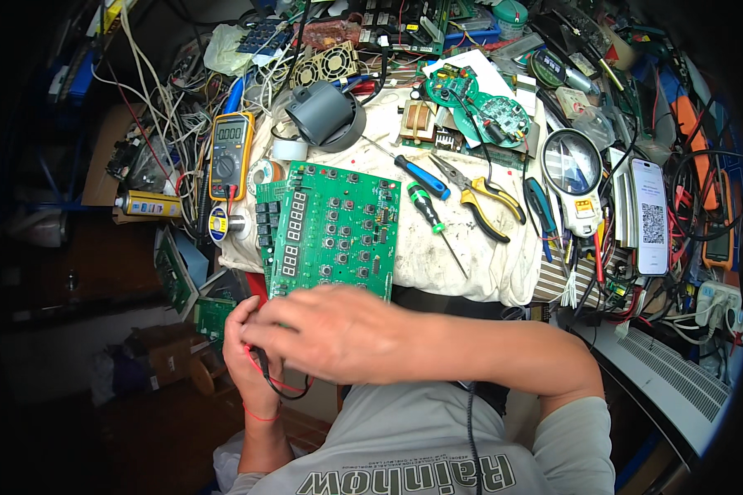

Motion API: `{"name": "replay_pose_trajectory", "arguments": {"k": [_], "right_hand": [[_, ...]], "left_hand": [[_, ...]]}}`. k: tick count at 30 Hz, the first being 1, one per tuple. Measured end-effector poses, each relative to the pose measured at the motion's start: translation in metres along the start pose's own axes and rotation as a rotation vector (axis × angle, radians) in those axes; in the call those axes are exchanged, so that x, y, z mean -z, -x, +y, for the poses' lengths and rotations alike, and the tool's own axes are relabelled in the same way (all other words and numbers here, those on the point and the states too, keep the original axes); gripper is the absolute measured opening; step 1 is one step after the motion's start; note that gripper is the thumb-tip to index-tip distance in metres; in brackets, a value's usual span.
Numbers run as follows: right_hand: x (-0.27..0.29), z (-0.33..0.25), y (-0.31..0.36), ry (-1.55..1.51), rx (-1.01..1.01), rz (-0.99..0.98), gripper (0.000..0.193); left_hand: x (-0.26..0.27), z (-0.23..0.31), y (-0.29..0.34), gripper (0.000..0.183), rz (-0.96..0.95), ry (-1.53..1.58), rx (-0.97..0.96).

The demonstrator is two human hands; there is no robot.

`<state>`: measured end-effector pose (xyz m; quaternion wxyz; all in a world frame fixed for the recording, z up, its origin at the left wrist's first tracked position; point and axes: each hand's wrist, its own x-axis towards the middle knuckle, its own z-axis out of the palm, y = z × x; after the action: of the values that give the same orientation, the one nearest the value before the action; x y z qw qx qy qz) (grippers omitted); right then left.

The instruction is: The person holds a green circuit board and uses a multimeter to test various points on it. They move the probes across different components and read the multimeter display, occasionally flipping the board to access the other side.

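At the near end of the green board (357, 216), I can't tell what my left hand (256, 381) and right hand (334, 332) hold.

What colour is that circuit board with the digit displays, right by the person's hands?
The circuit board is green, best seen in the head view.

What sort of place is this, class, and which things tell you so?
Probably an electronics repair workshop: a green circuit board with buttons and a display lies before the person, with a yellow multimeter and yellow-and-black pliers nearby.
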<state>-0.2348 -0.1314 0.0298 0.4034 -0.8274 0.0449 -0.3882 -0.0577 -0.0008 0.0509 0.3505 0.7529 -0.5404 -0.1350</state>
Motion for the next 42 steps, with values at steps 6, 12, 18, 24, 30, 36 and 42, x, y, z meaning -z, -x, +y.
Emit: {"name": "replay_pose_trajectory", "arguments": {"k": [6, 12, 18, 24, 30, 36, 42], "right_hand": [[-0.048, -0.002, -0.008, -0.133, 0.026, -0.029, 0.036], [-0.067, 0.002, -0.009, -0.093, 0.002, 0.198, 0.031], [-0.049, -0.005, -0.01, -0.177, 0.024, 0.189, 0.032], [0.03, -0.022, 0.021, -0.093, -0.03, 0.497, 0.024], [0.118, -0.035, 0.079, 0.496, -0.269, 0.637, 0.02], [0.127, -0.03, 0.106, 0.798, -0.387, 0.384, 0.027], [0.11, -0.007, 0.116, 0.655, -0.58, 0.103, 0.021]], "left_hand": [[0.008, -0.006, 0.005, 0.053, -0.052, 0.037, 0.103], [0.001, -0.002, 0.002, 0.049, -0.009, -0.025, 0.01], [0.005, 0.002, 0.002, 0.047, -0.013, -0.01, 0.052], [0.001, -0.011, 0.0, 0.046, -0.031, 0.265, 0.198], [0.001, -0.013, -0.001, 0.039, -0.039, 0.484, 0.424], [0.004, -0.012, -0.005, 0.033, -0.101, 0.466, 0.429], [0.005, -0.015, -0.007, 0.029, -0.088, 0.451, 0.394]]}}
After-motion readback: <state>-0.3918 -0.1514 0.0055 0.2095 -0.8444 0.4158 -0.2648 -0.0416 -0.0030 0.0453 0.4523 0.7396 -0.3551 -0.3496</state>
